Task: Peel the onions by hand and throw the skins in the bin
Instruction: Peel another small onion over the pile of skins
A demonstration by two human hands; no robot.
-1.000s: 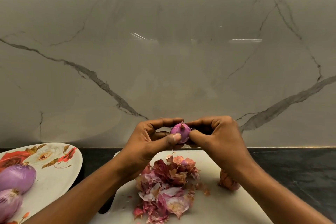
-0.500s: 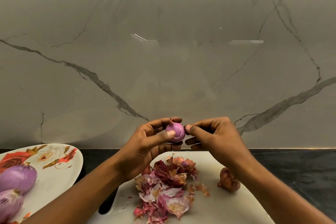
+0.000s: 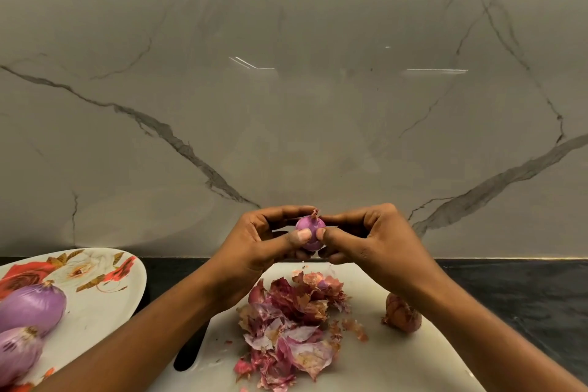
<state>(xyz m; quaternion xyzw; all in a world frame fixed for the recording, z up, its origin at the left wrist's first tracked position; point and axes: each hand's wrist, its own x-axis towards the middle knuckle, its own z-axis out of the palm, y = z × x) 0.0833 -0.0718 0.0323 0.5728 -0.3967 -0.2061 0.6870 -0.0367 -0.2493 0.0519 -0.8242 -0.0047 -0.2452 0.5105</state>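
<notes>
Skin pile heaped mid cutting board, likely staged for single trip to bin; bin not in view. Unpeeled onion on board beside right wrist, awaiting turn. Peeled onions set apart on floral plate, left. Above board: left hand curled round small onion, thumb on front, steadying it; right hand pinches its side, apparently picking at last skin. Marble wall behind.

Marble-look wall gleaming glossy. Worktop looking dark, matt. Cutting board appearing smooth white plastic. Skins lying papery, crinkled. Peeled onion shining smooth.
</notes>
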